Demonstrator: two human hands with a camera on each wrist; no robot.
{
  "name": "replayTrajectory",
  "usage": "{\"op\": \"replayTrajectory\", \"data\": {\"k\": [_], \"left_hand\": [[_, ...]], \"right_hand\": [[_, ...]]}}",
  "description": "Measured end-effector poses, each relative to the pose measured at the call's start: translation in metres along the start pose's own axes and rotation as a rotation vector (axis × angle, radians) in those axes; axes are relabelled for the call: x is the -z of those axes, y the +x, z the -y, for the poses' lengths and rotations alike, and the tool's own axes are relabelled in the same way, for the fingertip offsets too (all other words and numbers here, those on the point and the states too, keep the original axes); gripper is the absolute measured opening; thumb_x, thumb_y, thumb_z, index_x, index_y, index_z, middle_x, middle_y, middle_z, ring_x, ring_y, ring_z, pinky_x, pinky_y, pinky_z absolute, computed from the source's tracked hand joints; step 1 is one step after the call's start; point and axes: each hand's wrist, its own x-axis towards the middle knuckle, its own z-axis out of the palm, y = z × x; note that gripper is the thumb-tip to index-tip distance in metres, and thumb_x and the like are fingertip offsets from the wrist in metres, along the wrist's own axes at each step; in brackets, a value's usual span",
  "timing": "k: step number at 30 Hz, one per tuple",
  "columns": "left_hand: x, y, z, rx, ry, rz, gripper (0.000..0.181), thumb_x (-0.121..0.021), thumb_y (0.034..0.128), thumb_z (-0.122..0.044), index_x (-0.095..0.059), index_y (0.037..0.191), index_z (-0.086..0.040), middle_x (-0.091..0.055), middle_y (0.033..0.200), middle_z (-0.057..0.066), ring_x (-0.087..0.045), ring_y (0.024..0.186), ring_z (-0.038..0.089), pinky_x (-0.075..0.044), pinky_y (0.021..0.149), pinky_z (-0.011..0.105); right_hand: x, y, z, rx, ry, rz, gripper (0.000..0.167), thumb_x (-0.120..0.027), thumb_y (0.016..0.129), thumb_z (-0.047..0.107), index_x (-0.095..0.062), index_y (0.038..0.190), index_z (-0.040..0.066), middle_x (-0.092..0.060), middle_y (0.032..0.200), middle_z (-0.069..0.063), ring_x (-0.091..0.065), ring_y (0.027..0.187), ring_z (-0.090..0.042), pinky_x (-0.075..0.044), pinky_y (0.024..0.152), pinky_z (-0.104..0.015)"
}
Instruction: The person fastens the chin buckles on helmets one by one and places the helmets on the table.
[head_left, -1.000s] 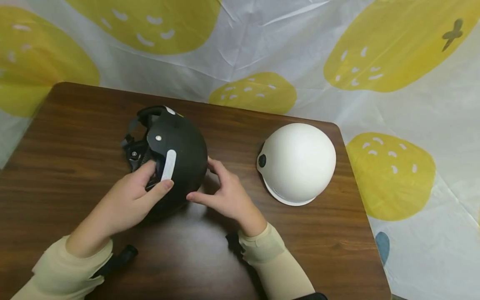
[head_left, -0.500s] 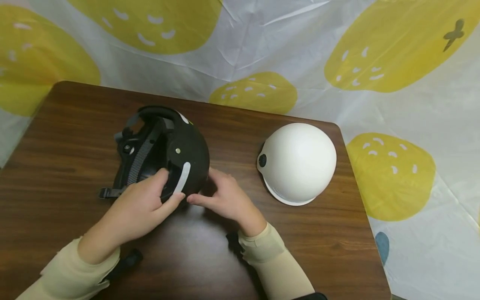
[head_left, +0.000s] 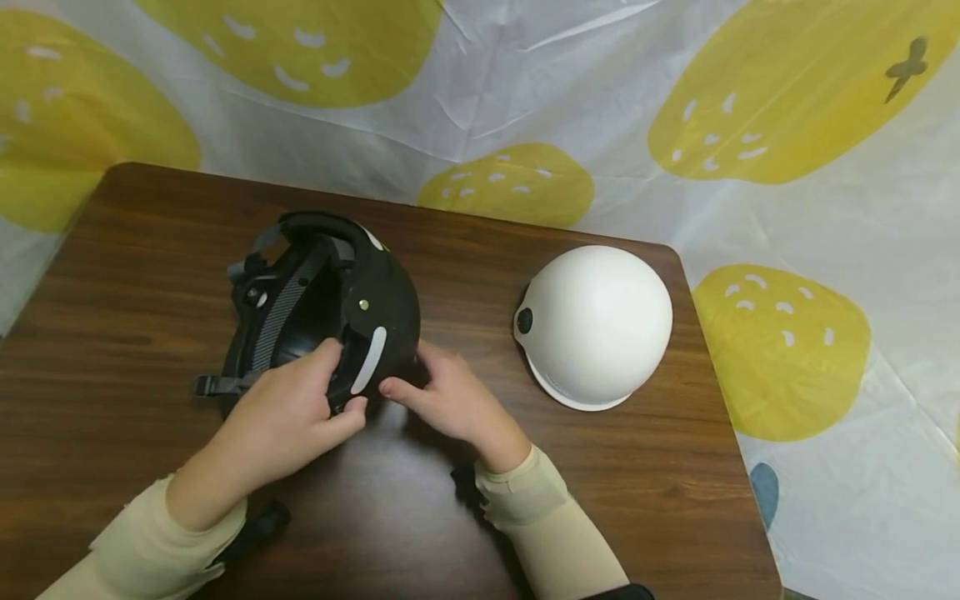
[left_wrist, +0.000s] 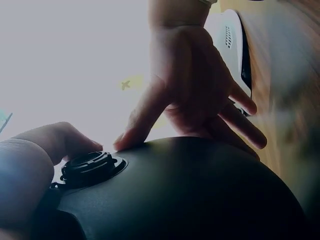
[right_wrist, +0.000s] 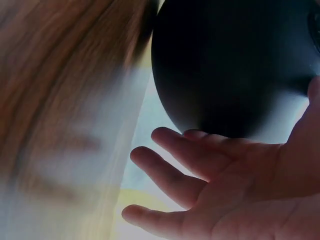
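In the head view a black helmet (head_left: 393, 308) lies tilted on its side, its dark lining facing left. My left hand (head_left: 285, 417) grips its near rim, fingers inside the opening and thumb outside by the white stripe. My right hand (head_left: 465, 400) rests against the shell's right side with fingers and thumb spread. The left wrist view shows a round black fitting (left_wrist: 90, 167) beside the left thumb, and the right hand (left_wrist: 192, 85) touching the shell. In the right wrist view the right hand's (right_wrist: 215, 190) relaxed fingers lie against the dark shell (right_wrist: 225, 65).
A white helmet (head_left: 600, 321) sits dome up at the right of the brown wooden table (head_left: 637, 500). A grey strap with a buckle (head_left: 217, 385) sticks out left of the black helmet. Behind the table hangs a white cloth (head_left: 615, 100) with yellow shapes.
The black helmet has turned so that more of its lining and strap shows. My left hand has moved to the right with its rim; my right hand has shifted only slightly.
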Motion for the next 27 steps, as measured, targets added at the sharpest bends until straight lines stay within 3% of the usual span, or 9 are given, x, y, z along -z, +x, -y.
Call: {"op": "replayTrajectory", "data": {"k": [9,14,21,27], "left_hand": [[0.001,-0.002,-0.002,0.031,-0.045,0.025,0.042,-0.079,0.0799,-0.019,-0.056,0.112,-0.007,-0.055,0.071,-0.002,-0.048,0.055,0.012,-0.044,0.055,0.035],[0.003,-0.003,-0.001,0.031,-0.081,0.039,0.049,-0.080,0.0796,-0.019,-0.058,0.121,-0.006,-0.061,0.077,-0.002,-0.050,0.059,0.012,-0.046,0.058,0.036],[0.001,-0.002,0.002,0.042,-0.084,0.007,0.047,-0.083,0.0824,-0.024,-0.059,0.121,-0.009,-0.064,0.080,0.000,-0.056,0.067,0.018,-0.049,0.062,0.041],[-0.005,0.000,0.009,0.040,-0.105,-0.014,0.051,-0.085,0.0863,-0.029,-0.062,0.127,-0.010,-0.069,0.086,0.001,-0.062,0.073,0.017,-0.052,0.069,0.046]], "right_hand": [[0.000,-0.002,0.004,-0.045,0.001,0.007,0.051,-0.069,0.104,0.047,-0.063,0.141,0.014,-0.074,0.126,-0.007,-0.069,0.117,-0.021,-0.053,0.099,-0.040],[0.000,-0.002,0.005,-0.055,-0.005,0.013,0.046,-0.068,0.104,0.046,-0.066,0.134,0.012,-0.074,0.121,-0.007,-0.070,0.114,-0.023,-0.054,0.097,-0.041],[0.001,-0.001,0.006,-0.069,0.007,0.023,0.043,-0.063,0.107,0.047,-0.068,0.133,0.013,-0.074,0.123,-0.006,-0.069,0.118,-0.026,-0.052,0.101,-0.041],[-0.001,0.000,0.004,-0.057,-0.018,0.013,0.032,-0.060,0.109,0.045,-0.070,0.112,0.015,-0.070,0.102,0.002,-0.066,0.098,-0.017,-0.052,0.088,-0.036]]}}
